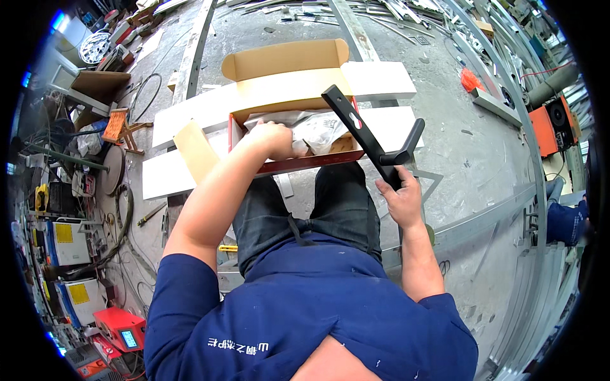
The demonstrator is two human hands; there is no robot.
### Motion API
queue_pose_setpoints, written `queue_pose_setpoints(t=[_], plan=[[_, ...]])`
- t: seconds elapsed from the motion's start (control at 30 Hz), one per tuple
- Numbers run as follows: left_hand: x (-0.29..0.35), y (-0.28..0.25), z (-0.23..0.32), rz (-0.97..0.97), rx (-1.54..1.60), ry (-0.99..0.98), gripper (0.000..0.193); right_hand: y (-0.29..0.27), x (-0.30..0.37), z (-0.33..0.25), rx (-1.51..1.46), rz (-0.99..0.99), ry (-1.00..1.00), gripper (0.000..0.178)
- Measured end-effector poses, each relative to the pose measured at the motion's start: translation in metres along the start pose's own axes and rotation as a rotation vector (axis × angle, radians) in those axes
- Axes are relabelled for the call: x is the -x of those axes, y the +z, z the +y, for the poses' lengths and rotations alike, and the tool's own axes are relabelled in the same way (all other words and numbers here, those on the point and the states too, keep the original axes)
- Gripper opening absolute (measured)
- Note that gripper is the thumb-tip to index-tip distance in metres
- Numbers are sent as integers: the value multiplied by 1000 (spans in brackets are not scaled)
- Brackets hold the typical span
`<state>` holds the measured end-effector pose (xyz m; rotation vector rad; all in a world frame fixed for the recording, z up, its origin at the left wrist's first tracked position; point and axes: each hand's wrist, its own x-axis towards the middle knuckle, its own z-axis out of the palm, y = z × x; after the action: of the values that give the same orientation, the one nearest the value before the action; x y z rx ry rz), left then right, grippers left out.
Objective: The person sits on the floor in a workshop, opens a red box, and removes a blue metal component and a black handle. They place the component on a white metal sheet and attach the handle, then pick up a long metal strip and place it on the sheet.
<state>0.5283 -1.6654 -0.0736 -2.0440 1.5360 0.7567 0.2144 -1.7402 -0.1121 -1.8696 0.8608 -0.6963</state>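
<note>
My right hand (405, 198) is closed around the lower end of a black door handle (361, 132), a long plate with a cutout and a lever sticking out to the side. The handle is tilted beside the right end of an open cardboard box (311, 163) with red sides and a brown inside. My left hand (273, 140) reaches into the box, its fingers curled downward. Next to it lies a clear plastic bag (321, 129), whose contents I cannot make out. My left fingertips are hidden, and so is anything between them.
The box rests on white boards (381, 77) laid across metal beams (351, 28). An orange stool (117, 126) and cables lie to the left, a red machine (121, 330) at the lower left. Metal offcuts (394, 13) litter the far floor. Another person's blue sleeve (565, 223) shows at right.
</note>
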Motion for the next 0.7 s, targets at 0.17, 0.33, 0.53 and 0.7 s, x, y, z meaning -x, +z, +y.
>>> queue_pose_setpoints(t=[0.17,0.33,0.53,0.7], plan=[[-13,27,22,506,347,386,56,4,-1,9,-71,47,-20,35],[-22,21,41,127,243,238,73,5,-3,-3,-74,24,-29,36],[37,20,37,702,368,410,58,-1,-3,-14,18,-7,-54,36],[44,92,66,480,2105,813,54,55,-12,-35,111,-277,-236,44]])
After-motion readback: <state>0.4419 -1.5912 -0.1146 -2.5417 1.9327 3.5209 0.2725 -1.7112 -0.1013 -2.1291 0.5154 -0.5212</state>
